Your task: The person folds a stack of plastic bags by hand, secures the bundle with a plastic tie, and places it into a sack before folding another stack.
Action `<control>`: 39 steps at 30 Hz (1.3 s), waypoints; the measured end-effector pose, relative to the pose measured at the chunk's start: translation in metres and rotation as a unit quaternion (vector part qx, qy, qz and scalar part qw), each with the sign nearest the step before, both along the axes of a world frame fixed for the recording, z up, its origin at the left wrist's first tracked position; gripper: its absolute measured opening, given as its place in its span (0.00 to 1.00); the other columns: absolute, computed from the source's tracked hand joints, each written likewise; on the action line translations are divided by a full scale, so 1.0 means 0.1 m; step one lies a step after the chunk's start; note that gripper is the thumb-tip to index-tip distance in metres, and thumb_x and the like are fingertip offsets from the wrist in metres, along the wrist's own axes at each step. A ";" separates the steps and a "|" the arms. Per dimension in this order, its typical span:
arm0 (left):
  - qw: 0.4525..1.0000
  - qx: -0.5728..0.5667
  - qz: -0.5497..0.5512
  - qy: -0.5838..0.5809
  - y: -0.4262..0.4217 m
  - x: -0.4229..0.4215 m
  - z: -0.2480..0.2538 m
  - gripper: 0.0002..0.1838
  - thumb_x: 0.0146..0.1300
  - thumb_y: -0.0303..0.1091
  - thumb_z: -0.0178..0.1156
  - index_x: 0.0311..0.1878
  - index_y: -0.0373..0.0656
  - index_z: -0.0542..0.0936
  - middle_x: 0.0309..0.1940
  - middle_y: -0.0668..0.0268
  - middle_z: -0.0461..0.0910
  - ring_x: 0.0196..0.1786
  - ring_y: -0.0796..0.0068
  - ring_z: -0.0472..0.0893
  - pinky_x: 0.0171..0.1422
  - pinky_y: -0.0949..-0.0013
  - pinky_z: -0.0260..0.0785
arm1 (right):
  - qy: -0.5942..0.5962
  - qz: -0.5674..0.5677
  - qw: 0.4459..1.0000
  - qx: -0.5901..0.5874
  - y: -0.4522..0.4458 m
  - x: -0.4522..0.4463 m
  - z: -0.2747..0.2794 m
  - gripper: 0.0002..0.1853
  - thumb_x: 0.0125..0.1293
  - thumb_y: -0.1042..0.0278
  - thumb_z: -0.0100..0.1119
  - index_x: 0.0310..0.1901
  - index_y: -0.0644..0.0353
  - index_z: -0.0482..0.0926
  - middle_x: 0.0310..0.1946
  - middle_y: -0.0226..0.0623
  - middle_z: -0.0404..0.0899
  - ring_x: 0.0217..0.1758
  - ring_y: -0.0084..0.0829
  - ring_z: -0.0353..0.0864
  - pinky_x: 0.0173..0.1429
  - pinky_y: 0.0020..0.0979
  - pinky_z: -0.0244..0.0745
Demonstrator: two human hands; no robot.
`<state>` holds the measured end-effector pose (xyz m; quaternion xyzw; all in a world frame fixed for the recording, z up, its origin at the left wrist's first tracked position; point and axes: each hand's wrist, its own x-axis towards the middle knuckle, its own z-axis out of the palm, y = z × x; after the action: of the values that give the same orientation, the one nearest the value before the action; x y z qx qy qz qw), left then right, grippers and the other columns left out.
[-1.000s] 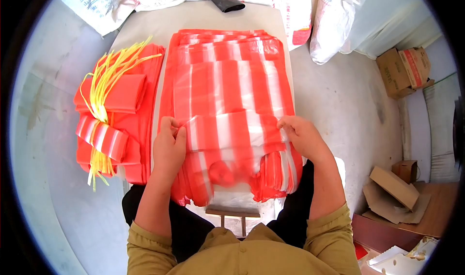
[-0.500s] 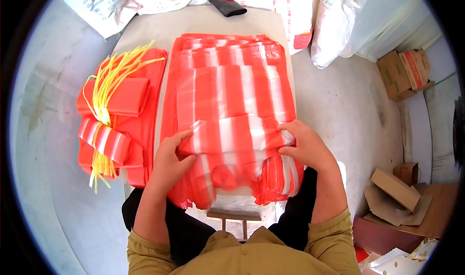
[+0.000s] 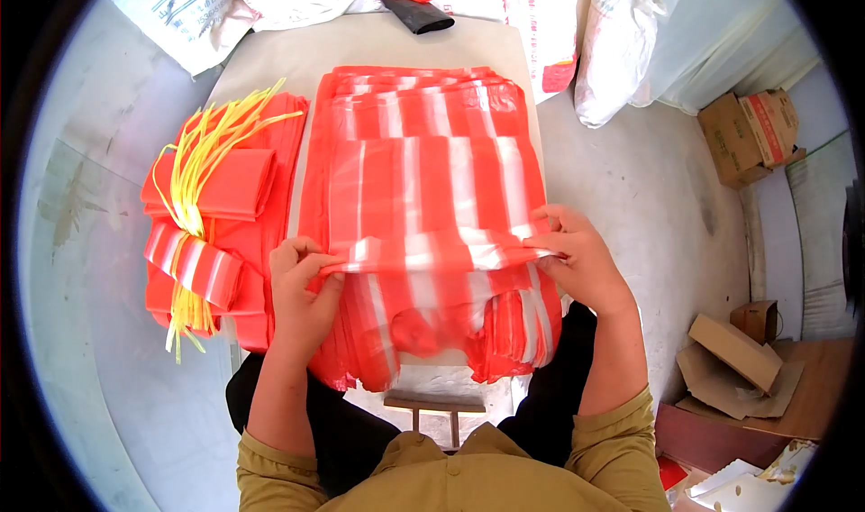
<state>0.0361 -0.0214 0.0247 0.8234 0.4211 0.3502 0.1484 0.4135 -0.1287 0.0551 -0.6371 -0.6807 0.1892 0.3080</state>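
A stack of red-and-white striped plastic bags (image 3: 423, 178) lies in front of me, its handle ends towards my body. The upper bag is folded across in a narrow band. My left hand (image 3: 305, 282) pinches the left end of that band between thumb and fingers. At the band's right end, my right hand (image 3: 572, 252) has its thumb and fingers closed on the plastic. To the left lies a pile of red bags (image 3: 230, 183), with yellow ties (image 3: 194, 174) and a rolled striped bundle (image 3: 194, 261) on top.
The bags rest on a beige table (image 3: 297, 48). A black roll (image 3: 419, 13) and white sacks (image 3: 617, 48) are beyond or beside it. Cardboard boxes (image 3: 752, 133) stand at the right, with an opened carton (image 3: 734, 368) lower down. A wooden stool (image 3: 432, 402) shows below the table edge.
Both hands first spread at the fold's sides, then closed on its ends. The folded band has become narrower, its upper edge now nearer my body.
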 end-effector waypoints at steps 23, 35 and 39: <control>0.964 -0.221 0.135 -0.067 0.24 0.38 -0.11 0.26 0.72 0.33 0.65 0.70 0.41 0.72 0.24 0.69 0.66 0.26 0.78 0.66 0.31 0.67 0.60 | 0.182 -0.226 0.955 -0.070 0.45 0.06 -0.51 0.24 0.70 0.56 0.65 0.62 0.62 0.78 0.53 0.45 0.85 0.54 0.38 0.85 0.60 0.36 0.78; 0.989 -0.089 0.115 -0.041 0.23 0.35 -0.18 0.22 0.67 0.30 0.68 0.64 0.40 0.79 0.37 0.61 0.76 0.41 0.67 0.78 0.47 0.65 0.72 | -0.134 -0.221 0.965 -0.035 0.38 -0.14 -0.13 0.21 0.68 0.65 0.67 0.61 0.58 0.80 0.57 0.45 0.84 0.60 0.46 0.82 0.64 0.42 0.77; 0.996 0.066 0.018 0.064 0.14 0.42 -0.12 0.27 0.60 0.33 0.73 0.63 0.42 0.81 0.57 0.53 0.80 0.62 0.49 0.79 0.67 0.51 0.72 | -0.182 0.011 0.981 0.061 0.39 -0.37 -0.22 0.27 0.64 0.62 0.71 0.65 0.56 0.79 0.67 0.43 0.79 0.71 0.46 0.75 0.73 0.47 0.70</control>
<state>0.0785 -0.0070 0.0123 0.8444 0.4204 0.3266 0.0597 0.3761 -0.0897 0.0329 -0.6335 -0.7425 0.0313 0.2153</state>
